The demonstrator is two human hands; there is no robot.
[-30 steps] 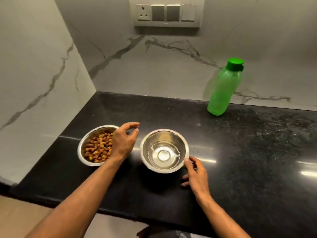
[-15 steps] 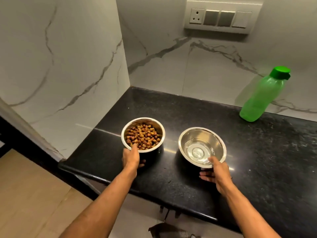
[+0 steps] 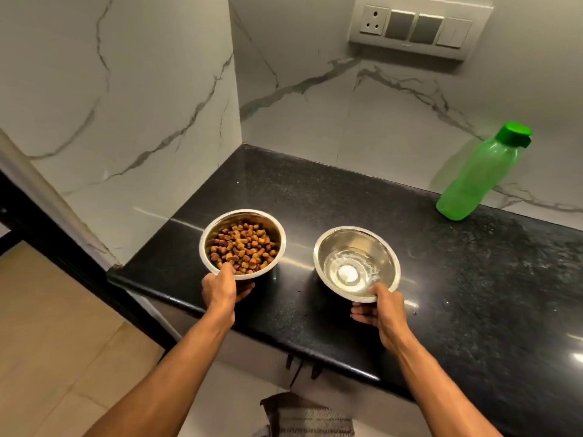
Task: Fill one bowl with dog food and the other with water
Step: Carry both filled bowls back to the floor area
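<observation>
Two steel bowls are on the black counter [image 3: 457, 294], seemingly raised a little at their near sides. The left bowl [image 3: 274, 227] holds brown dog food [image 3: 243, 247]. The right bowl [image 3: 389, 250] holds clear water [image 3: 347, 272]. My left hand [image 3: 220, 288] grips the near rim of the food bowl, thumb inside, fingers underneath. My right hand [image 3: 378, 310] grips the near rim of the water bowl the same way. A green water bottle [image 3: 476, 175] with its cap on stands against the back wall at the right.
Marble walls close the counter's left and back sides. A switch panel [image 3: 416, 26] is on the back wall. The counter's front edge runs just behind my wrists, with beige floor [image 3: 56, 342] at the left and a striped cloth [image 3: 309, 417] below.
Both hands moved from beside the bowls to their near rims and took hold of them. My head moved back and left, so more floor shows.
</observation>
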